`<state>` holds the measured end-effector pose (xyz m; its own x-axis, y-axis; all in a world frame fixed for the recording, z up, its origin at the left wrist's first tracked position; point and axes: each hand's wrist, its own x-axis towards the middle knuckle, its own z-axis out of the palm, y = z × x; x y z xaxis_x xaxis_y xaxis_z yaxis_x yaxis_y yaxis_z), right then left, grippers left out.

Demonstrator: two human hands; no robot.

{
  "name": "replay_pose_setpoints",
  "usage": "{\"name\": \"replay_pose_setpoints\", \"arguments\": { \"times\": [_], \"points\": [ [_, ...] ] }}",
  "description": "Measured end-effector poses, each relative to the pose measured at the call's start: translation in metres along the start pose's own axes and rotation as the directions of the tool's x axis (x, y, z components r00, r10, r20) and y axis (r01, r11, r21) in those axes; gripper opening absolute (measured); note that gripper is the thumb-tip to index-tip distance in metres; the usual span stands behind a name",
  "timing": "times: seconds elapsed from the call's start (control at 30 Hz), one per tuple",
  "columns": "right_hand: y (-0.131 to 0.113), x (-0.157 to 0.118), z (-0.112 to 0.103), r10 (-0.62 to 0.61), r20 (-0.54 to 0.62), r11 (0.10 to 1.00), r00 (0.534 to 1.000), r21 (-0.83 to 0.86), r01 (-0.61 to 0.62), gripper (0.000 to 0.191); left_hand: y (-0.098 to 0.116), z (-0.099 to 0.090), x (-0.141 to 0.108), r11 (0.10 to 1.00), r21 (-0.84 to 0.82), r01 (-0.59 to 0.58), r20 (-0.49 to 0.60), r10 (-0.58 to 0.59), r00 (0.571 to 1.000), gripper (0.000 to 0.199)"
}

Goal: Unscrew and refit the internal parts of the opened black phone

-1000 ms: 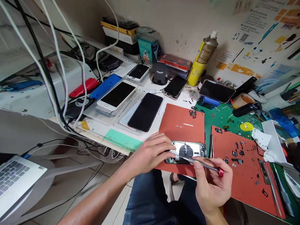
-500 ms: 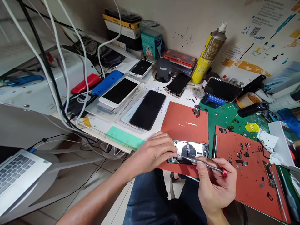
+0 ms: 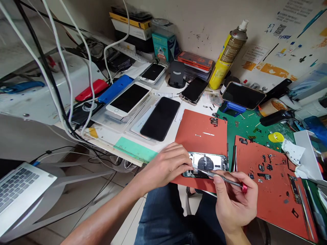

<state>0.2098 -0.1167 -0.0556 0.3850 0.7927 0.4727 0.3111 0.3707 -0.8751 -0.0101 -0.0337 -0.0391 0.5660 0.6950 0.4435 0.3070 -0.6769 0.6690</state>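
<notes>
An opened phone housing [image 3: 218,161] with a dark round patch inside lies on the left red-brown mat [image 3: 200,124]. My left hand [image 3: 171,163] is closed over its left end, fingers bent and pressed together; the fingertips hide that end. In my right hand [image 3: 235,199] is a slim metal screwdriver [image 3: 224,178] with a red end cap, pinched between thumb and fingers. It slants over the housing's lower edge, its shaft pointing left to my left fingertips. Whether the tip touches a screw cannot be made out.
A second mat [image 3: 276,204] on the right bears small phone parts and tweezers. Behind stand a black phone [image 3: 160,119], a white phone [image 3: 129,99], a yellow spray can [image 3: 227,56] and a propped phone [image 3: 244,95]. Cables [image 3: 49,71] hang at left, above a laptop [image 3: 20,197].
The view has shifted very slightly. Both hands, the screwdriver and the phone housing hold practically the same positions.
</notes>
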Motion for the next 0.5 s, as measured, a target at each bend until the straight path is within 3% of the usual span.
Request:
{"name": "replay_pose_setpoints", "arguments": {
  "times": [0.5],
  "points": [
    [-0.0001, -0.0011, -0.0002, -0.084, 0.013, 0.996, 0.996, -0.021, 0.084, 0.045, -0.0017, 0.0015, -0.0015, 1.0, -0.005, 0.015, 0.011, -0.015, 1.0, 0.004]
  ]
}}
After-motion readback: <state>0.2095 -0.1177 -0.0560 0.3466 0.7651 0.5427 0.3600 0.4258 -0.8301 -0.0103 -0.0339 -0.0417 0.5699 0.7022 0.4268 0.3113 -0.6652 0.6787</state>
